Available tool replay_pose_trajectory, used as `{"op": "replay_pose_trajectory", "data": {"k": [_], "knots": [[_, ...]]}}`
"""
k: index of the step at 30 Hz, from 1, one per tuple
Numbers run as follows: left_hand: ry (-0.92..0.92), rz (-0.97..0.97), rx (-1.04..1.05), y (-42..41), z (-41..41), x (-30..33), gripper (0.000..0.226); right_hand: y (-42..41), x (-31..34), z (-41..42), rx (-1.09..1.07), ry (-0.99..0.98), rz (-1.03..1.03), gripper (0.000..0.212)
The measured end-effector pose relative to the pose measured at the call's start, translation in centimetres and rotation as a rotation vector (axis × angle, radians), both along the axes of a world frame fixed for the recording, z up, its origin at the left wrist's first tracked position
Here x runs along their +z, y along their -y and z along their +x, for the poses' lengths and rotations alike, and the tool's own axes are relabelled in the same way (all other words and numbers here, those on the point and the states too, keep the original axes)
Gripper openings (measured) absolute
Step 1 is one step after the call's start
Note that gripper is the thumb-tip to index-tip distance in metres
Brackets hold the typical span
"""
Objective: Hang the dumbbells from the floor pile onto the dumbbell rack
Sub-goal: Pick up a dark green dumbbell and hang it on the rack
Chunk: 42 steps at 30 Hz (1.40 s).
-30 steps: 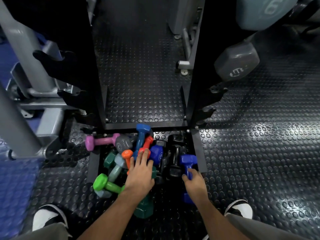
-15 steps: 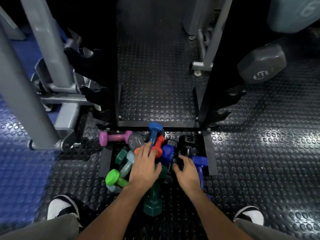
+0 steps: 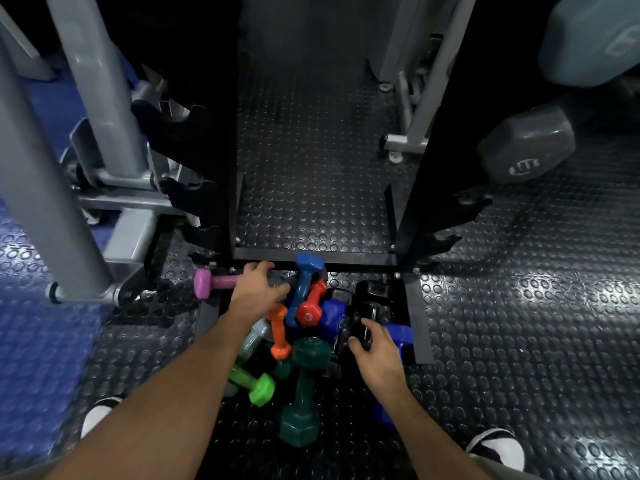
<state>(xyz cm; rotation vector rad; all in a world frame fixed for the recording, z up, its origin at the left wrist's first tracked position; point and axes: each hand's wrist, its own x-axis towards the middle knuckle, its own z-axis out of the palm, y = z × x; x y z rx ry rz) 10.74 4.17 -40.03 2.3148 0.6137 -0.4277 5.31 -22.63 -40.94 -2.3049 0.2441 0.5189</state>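
Observation:
A pile of small dumbbells lies on the floor at the foot of the black rack. In it are a pink dumbbell, a blue one, a red one, an orange one, a dark green one, a light green one and some black ones. My left hand reaches to the pile's far left, its fingers curled over the pink dumbbell's right end. My right hand curls its fingers round a black dumbbell, beside a royal blue dumbbell.
A grey hex dumbbell and a larger teal one hang on the rack's right side. Bare black hooks stick out below them, and others on the left. Grey machine legs stand at the left. My shoes flank the pile.
My left hand has moved from the middle of the pile up and left onto the pink dumbbell. My right hand has shifted from the royal blue dumbbell onto a black one.

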Motion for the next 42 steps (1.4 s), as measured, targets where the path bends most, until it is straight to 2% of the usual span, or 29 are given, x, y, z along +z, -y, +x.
{"op": "replay_pose_trajectory", "data": {"k": [6, 13, 17, 21, 25, 31, 36, 38, 42], "knots": [[-0.128, 0.015, -0.073, 0.1, 0.4, -1.1, 0.07, -0.4, -0.8, -0.4, 0.052, -0.044, -0.026, 0.056], [-0.033, -0.049, -0.06, -0.8, -0.5, -1.4, 0.058, -1.1, -0.9, -0.3, 0.0, -0.125, 0.08, 0.056], [-0.032, -0.049, -0.054, -1.0, -0.6, -1.3, 0.059, -2.3, -0.8, 1.1, -0.017, -0.113, 0.133, 0.057], [-0.054, 0.074, -0.07, 0.1, -1.3, -0.9, 0.061, -3.8, -1.2, 2.6, -0.047, -0.143, 0.197, 0.065], [-0.041, 0.308, -0.107, 2.5, -2.9, -0.6, 0.059, -5.1, -1.9, 3.7, -0.065, -0.219, 0.234, 0.079], [-0.017, 0.257, -0.051, 3.1, -3.2, -0.7, 0.057, -5.4, -2.8, 4.2, 0.004, -0.28, 0.134, 0.101], [-0.018, 0.236, -0.022, 3.1, -3.1, -1.5, 0.058, -6.4, -4.5, 5.0, -0.057, -0.335, 0.173, 0.123], [-0.022, 0.236, -0.038, 2.7, -2.9, -1.7, 0.06, -6.4, -4.7, 5.2, -0.056, -0.326, 0.154, 0.121], [0.001, 0.244, -0.044, 2.6, -3.2, -1.7, 0.061, -6.1, -3.8, 5.0, 0.011, -0.266, 0.072, 0.101]]}}
